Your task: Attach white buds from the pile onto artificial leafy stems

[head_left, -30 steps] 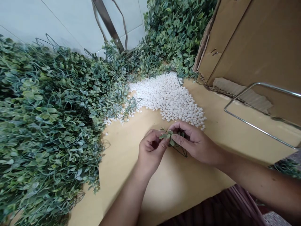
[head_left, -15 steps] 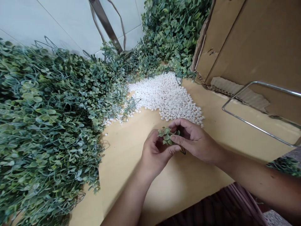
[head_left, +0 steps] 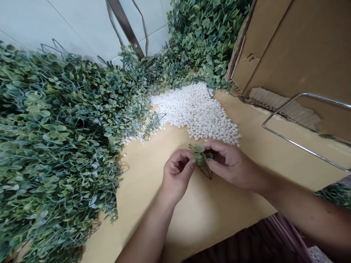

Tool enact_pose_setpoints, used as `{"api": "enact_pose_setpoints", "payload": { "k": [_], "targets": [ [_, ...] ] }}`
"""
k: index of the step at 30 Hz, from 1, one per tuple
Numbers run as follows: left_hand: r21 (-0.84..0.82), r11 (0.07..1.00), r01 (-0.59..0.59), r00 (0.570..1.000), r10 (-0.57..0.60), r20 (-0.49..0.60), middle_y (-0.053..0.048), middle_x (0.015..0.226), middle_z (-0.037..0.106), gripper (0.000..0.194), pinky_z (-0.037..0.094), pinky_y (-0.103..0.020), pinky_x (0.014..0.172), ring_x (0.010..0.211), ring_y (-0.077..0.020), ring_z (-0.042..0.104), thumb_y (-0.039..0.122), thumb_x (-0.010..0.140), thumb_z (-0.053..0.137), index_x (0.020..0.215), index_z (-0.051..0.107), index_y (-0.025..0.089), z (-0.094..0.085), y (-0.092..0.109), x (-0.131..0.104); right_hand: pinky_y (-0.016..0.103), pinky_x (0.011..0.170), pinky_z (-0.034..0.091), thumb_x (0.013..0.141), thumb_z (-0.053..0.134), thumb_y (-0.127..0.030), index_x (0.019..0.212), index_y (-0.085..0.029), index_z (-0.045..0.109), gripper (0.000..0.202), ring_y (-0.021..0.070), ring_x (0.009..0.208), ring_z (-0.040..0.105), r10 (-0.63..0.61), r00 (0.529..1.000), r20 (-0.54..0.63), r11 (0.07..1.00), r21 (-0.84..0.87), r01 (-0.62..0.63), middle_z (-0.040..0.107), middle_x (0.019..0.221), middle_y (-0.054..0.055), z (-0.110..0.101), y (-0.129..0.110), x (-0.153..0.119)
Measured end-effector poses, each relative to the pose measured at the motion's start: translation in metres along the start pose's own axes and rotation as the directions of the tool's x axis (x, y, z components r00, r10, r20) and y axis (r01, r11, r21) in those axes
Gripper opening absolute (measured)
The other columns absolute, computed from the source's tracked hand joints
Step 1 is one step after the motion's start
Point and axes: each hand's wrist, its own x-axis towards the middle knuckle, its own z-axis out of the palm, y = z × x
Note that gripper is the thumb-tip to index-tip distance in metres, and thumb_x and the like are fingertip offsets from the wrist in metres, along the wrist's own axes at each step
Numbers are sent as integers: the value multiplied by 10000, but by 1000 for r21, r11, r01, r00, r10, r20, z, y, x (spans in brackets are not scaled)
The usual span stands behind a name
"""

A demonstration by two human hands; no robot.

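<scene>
A small green artificial sprig is held between my two hands over the tan board, with a thin wire-like stem hanging below it. My left hand pinches the sprig's left side between thumb and fingertips. On the right side, my right hand grips it with thumb and index finger. Just beyond the hands lies a spread of small white pieces. A large heap of green sprigs fills the left side.
At the back stands another pile of greenery. A cardboard box is at the upper right, with a bent metal wire frame before it. A dark metal bar leans by the tiled wall.
My left thumb and fingers have drawn back a little to the left and closed on the sprig's edge. The sprig has turned, and more of its stem shows below.
</scene>
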Motion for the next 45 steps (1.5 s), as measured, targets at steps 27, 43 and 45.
{"api": "enact_pose_setpoints", "payload": {
  "k": [27,43,45],
  "targets": [
    [-67,996,-56,998,55,-12,8,742,619,293,458,-210,646,682,-93,565,313,657,739,900,637,185,7,0,1,282,714,458,837,459,-195,832,-161,564,111,161,777,581,-65,996,-62,990,-132,57,618,798,47,4,0,0],
    [298,947,-121,985,76,158,-38,689,637,91,438,-236,606,663,-134,566,226,703,684,762,705,159,-8,9,-1,243,669,441,883,409,-210,848,-171,522,125,133,709,548,-70,984,-167,994,-95,55,555,742,18,-3,5,-1],
    [383,912,-147,980,82,181,-57,711,656,134,444,-247,605,668,-148,582,254,749,638,798,714,155,-14,11,-1,231,635,428,890,406,-218,846,-176,511,122,124,674,523,-70,990,-126,993,-100,57,527,711,4,-4,4,-1]
  ]
}}
